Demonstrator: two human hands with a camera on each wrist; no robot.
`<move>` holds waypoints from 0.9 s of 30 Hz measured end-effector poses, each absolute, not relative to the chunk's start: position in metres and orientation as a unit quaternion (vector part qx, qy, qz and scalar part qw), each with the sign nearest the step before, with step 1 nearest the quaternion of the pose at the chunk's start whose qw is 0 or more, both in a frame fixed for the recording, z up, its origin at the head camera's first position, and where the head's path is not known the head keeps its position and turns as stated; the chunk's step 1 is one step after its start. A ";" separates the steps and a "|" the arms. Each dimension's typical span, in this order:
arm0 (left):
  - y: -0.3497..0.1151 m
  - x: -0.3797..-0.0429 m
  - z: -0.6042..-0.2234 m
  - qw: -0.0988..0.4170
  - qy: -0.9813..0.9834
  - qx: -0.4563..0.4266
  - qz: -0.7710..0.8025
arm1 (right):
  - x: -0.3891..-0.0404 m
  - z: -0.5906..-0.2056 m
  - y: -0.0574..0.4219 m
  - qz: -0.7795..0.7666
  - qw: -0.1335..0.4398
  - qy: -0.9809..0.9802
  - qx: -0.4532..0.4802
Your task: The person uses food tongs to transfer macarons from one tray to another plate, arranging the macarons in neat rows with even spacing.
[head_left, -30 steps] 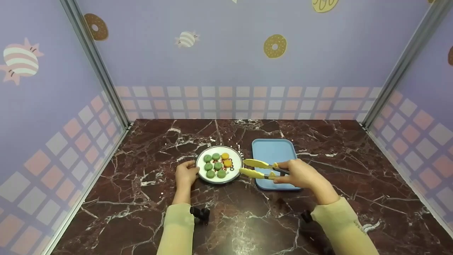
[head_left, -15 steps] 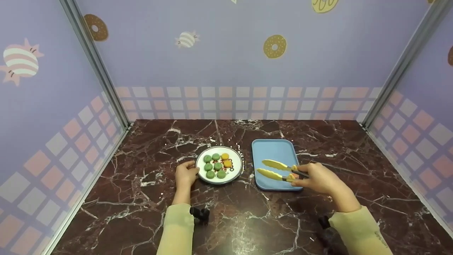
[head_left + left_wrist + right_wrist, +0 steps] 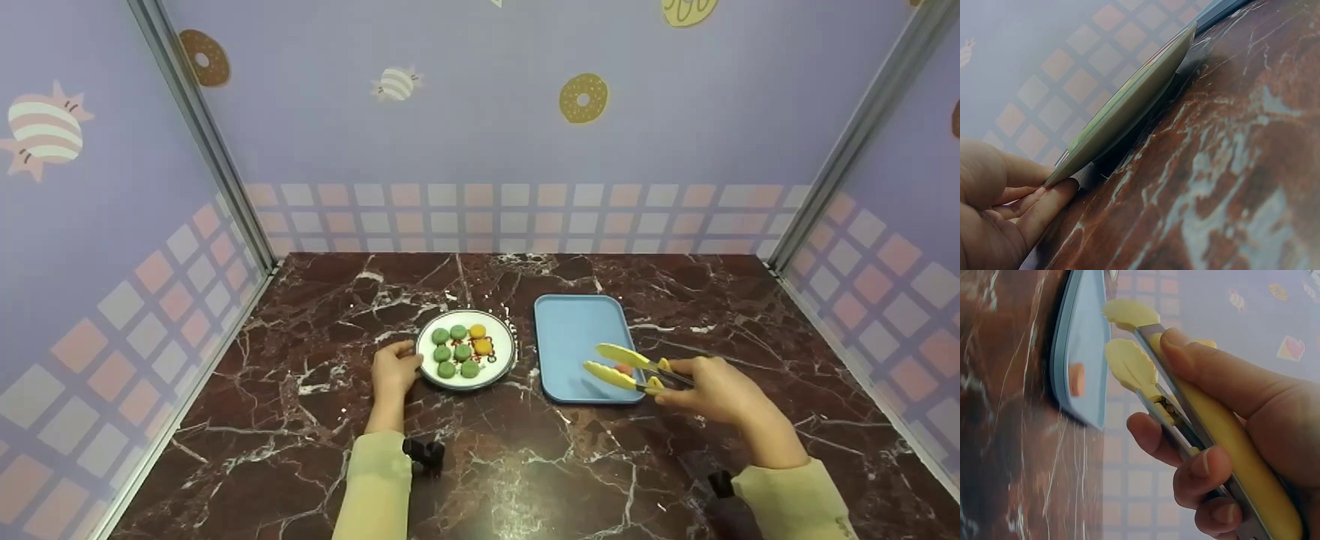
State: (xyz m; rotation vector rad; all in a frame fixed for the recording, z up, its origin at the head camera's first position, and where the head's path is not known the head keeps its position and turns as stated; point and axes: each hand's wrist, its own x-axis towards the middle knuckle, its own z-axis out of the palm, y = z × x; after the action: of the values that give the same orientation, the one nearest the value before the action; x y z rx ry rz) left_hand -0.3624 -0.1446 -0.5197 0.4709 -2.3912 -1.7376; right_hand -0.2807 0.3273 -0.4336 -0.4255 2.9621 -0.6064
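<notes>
My left hand (image 3: 395, 367) pinches the left rim of a round white plate (image 3: 499, 360), thumb above and fingers beneath in the left wrist view. Several green round pieces (image 3: 462, 350) and two orange-yellow ones (image 3: 482, 346) lie on that plate. My right hand (image 3: 720, 390) grips yellow-tipped tongs (image 3: 1207, 410) by the handles. Their tips are spread apart with nothing between them, above the right part of a blue tray (image 3: 574, 322). On the tray lies a small pinkish-orange piece (image 3: 1076, 379), partly covered by the tongs in the head view.
Plate and tray stand side by side on a dark red marbled tabletop (image 3: 480, 450), a narrow gap between them. A patterned purple wall (image 3: 480, 135) closes off the back, with more walls left and right.
My right hand has carried the spread tongs rightward, from beside the plate to the tray's right side. The pinkish-orange piece has come into sight there. My left hand and the plate stay put.
</notes>
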 end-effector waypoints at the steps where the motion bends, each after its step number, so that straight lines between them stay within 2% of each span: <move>1: -0.145 -0.362 -0.520 0.074 -0.797 0.158 -0.578 | -0.279 -0.433 0.330 -0.195 0.045 0.970 -0.136; 12: -0.145 -0.363 -0.520 0.077 -0.796 0.159 -0.579 | -0.272 -0.431 0.349 -0.168 0.045 0.977 -0.124; 27: -0.145 -0.362 -0.520 0.080 -0.796 0.156 -0.579 | -0.271 -0.431 0.349 -0.153 0.066 0.979 -0.116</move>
State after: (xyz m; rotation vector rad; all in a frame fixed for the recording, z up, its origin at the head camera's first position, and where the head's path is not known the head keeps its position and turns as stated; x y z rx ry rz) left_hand -0.3624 -0.1445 -0.5201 0.4676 -2.3820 -1.7320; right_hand -0.2714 0.3493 -0.4314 -0.3502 2.9524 -0.4615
